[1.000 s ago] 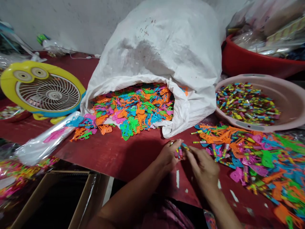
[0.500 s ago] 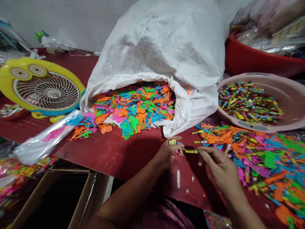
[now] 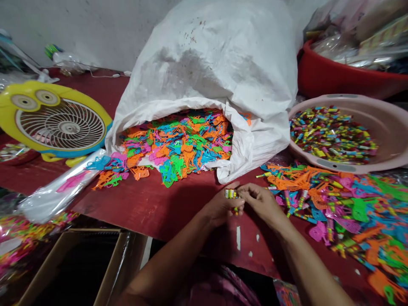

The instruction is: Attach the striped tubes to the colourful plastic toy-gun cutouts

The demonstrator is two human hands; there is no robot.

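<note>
My left hand is closed around a bunch of small tubes with yellow, green and white labels, held above the red tabletop. Against the end of this bunch, my right hand has its thumb and fingers pinched together on a small tube, mostly hidden by the fingers. Just right of the right hand lies a spread pile of flat plastic pieces in orange, blue, green and pink, with more labelled tubes among them.
A big white sack lies open, spilling similar plastic pieces. At right stand a pink basin of small tubes and a red tub. A yellow fan, plastic film and cardboard box are at left.
My right hand has moved left, bringing the tube it was pinching up to the bunch in my left hand. The left hand has stayed almost in place.
</note>
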